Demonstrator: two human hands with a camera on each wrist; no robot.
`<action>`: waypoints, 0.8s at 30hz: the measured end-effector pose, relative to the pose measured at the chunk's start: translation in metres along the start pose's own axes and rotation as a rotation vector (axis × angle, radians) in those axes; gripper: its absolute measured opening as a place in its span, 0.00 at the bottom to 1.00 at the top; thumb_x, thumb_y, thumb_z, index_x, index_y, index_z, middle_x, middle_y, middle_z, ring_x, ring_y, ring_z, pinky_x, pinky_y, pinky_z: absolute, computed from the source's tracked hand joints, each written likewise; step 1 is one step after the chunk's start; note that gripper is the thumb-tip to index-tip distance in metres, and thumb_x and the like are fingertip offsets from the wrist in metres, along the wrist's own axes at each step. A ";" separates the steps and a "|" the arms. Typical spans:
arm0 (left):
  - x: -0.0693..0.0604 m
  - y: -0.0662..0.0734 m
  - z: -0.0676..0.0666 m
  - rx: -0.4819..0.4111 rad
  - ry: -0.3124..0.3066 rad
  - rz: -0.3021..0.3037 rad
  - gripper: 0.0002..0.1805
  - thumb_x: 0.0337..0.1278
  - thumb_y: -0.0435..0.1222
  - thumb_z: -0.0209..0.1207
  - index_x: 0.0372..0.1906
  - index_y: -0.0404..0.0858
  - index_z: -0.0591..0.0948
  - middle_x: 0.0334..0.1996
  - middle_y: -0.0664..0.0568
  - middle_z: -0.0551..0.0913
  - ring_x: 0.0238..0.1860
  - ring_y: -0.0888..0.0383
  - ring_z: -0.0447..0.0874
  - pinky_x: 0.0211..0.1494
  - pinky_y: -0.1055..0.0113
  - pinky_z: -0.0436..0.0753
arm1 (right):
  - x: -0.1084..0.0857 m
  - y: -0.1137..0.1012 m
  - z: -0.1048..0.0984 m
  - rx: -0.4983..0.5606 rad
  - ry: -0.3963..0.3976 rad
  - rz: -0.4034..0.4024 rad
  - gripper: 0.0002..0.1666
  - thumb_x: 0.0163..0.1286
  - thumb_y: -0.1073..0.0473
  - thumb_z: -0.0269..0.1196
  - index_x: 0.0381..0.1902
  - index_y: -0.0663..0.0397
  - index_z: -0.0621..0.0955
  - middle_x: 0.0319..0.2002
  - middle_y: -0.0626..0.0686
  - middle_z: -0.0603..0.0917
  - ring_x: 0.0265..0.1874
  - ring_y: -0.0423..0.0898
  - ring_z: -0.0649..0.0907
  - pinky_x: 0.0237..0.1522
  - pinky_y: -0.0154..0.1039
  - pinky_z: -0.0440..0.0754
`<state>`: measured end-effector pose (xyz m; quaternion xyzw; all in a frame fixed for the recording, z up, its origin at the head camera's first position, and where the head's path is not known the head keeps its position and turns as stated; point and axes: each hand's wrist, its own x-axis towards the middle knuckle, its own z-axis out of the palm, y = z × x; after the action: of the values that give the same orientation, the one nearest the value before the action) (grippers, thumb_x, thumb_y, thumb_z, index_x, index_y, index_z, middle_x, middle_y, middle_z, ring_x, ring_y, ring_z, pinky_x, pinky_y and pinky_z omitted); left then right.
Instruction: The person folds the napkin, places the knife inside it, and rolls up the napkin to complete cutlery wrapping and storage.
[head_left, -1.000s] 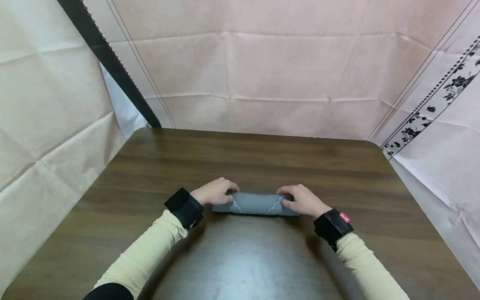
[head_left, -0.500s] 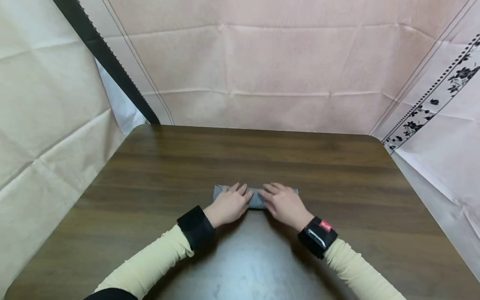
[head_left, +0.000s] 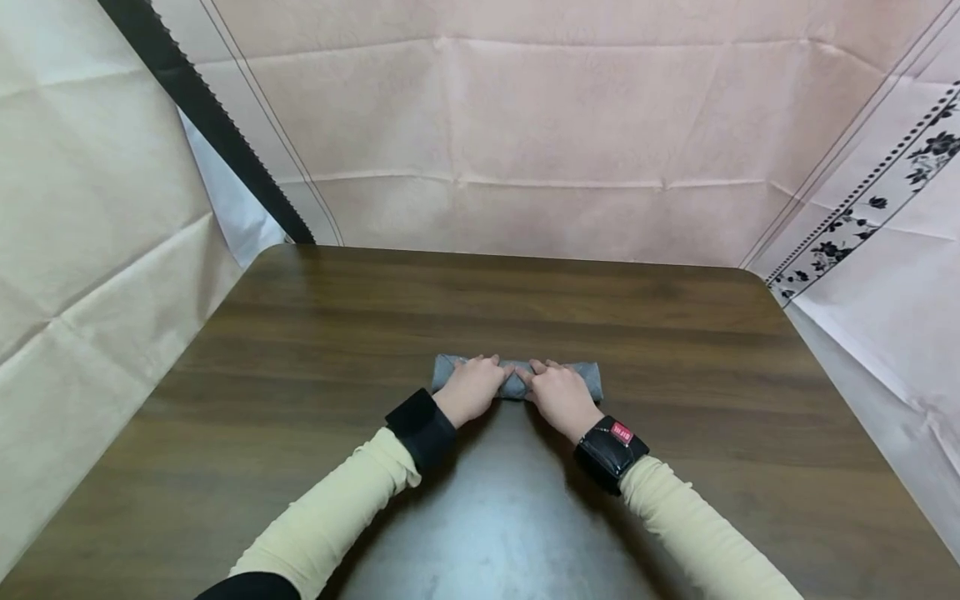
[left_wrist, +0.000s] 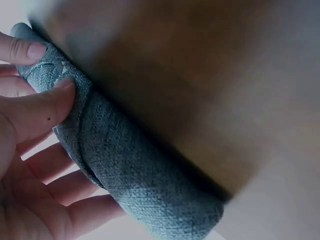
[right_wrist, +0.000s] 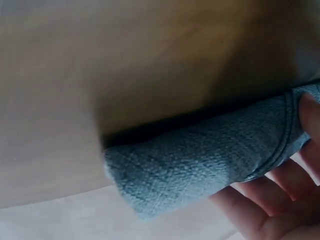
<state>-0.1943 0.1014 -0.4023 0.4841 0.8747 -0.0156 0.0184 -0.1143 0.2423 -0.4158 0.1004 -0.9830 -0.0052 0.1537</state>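
A grey-blue woven cloth (head_left: 592,382), rolled into a short tube, lies crosswise on the wooden table. My left hand (head_left: 472,389) holds it left of its middle, and my right hand (head_left: 560,397) grips it just to the right. In the left wrist view, the left thumb (left_wrist: 47,111) presses the near side of the roll (left_wrist: 145,172) while the fingers curl round its other side. The right wrist view shows the right fingers (right_wrist: 267,200) likewise round the cloth (right_wrist: 195,152). Both ends of the roll stick out past my hands. Some pale stitching shows near the left thumb.
The brown wooden table (head_left: 360,317) has rounded far corners. Behind it hangs a pinkish creased sheet (head_left: 555,108), with pale sheets at both sides and a dark band (head_left: 217,125) on the left. Black straps circle both wrists.
My hands have moved from the two ends of the roll in to its middle. The roll has turned, as its pale stitching on top is no longer seen in the head view.
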 end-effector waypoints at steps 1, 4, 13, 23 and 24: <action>0.004 0.000 0.000 -0.005 0.004 -0.002 0.21 0.59 0.33 0.55 0.58 0.45 0.74 0.52 0.43 0.76 0.48 0.44 0.77 0.40 0.44 0.77 | 0.001 0.003 0.001 0.002 0.004 0.000 0.21 0.51 0.59 0.69 0.46 0.54 0.82 0.43 0.61 0.82 0.40 0.59 0.81 0.32 0.47 0.80; 0.016 0.000 0.000 -0.019 0.011 -0.005 0.19 0.59 0.31 0.55 0.56 0.45 0.76 0.49 0.43 0.77 0.45 0.44 0.78 0.38 0.45 0.77 | 0.006 0.014 0.003 0.016 0.003 0.006 0.22 0.51 0.60 0.69 0.47 0.54 0.82 0.43 0.61 0.82 0.37 0.58 0.82 0.30 0.46 0.80; 0.052 -0.005 -0.001 -0.053 -0.002 -0.073 0.19 0.65 0.29 0.46 0.56 0.46 0.76 0.46 0.45 0.78 0.46 0.44 0.77 0.44 0.41 0.73 | 0.028 0.043 0.012 0.068 -0.047 0.048 0.22 0.54 0.62 0.67 0.49 0.56 0.81 0.42 0.58 0.82 0.33 0.55 0.81 0.30 0.44 0.79; 0.075 -0.015 0.021 -0.057 -0.054 -0.148 0.22 0.64 0.29 0.47 0.59 0.50 0.74 0.52 0.47 0.76 0.54 0.47 0.73 0.52 0.44 0.70 | 0.040 0.057 0.045 0.087 -0.112 0.103 0.23 0.58 0.59 0.65 0.52 0.53 0.79 0.47 0.59 0.80 0.40 0.56 0.81 0.36 0.47 0.78; 0.076 -0.016 0.023 -0.063 -0.059 -0.150 0.22 0.63 0.29 0.49 0.59 0.50 0.73 0.54 0.47 0.75 0.56 0.47 0.72 0.53 0.44 0.69 | 0.040 0.057 0.047 0.089 -0.126 0.116 0.23 0.58 0.59 0.65 0.53 0.52 0.78 0.49 0.59 0.79 0.43 0.56 0.80 0.39 0.48 0.78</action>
<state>-0.2474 0.1565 -0.4283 0.4157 0.9077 -0.0036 0.0582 -0.1771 0.2893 -0.4462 0.0493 -0.9941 0.0412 0.0868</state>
